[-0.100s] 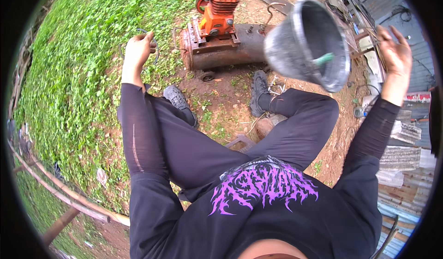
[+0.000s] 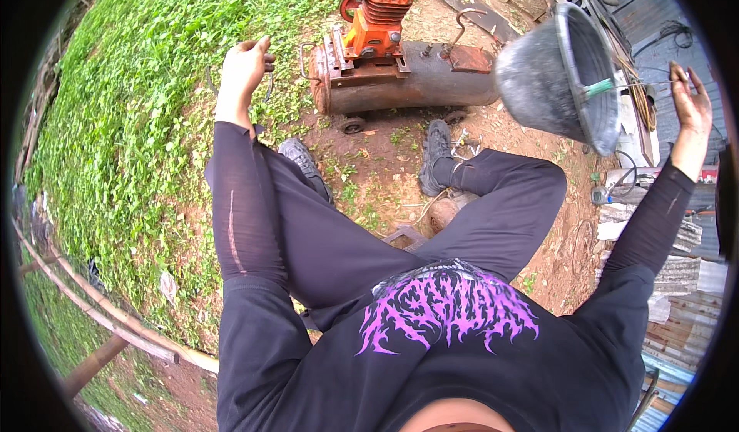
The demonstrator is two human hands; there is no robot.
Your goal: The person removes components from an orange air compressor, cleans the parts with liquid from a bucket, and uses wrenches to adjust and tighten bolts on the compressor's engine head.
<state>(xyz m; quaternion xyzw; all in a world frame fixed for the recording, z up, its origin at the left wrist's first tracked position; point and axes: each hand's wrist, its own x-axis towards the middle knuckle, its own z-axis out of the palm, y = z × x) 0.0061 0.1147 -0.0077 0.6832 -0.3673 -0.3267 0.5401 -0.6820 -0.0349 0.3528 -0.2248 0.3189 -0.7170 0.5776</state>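
Holding the tilted bucket (image 2: 531,78) in midair near the right end of the tank (image 2: 431,87), I have my right grip (image 2: 690,107) clamped on its wire handle (image 2: 599,88), but can't tell if my left grip (image 2: 243,74), over the grass (image 2: 154,124), is closed.

A scuffed, dark grey bucket (image 2: 533,78), slightly blurred, sits toward two o'clock, tilted sideways with its wide mouth facing three o'clock, a green grip (image 2: 599,88) across its rim and a thin wire running toward the right hand (image 2: 693,113).
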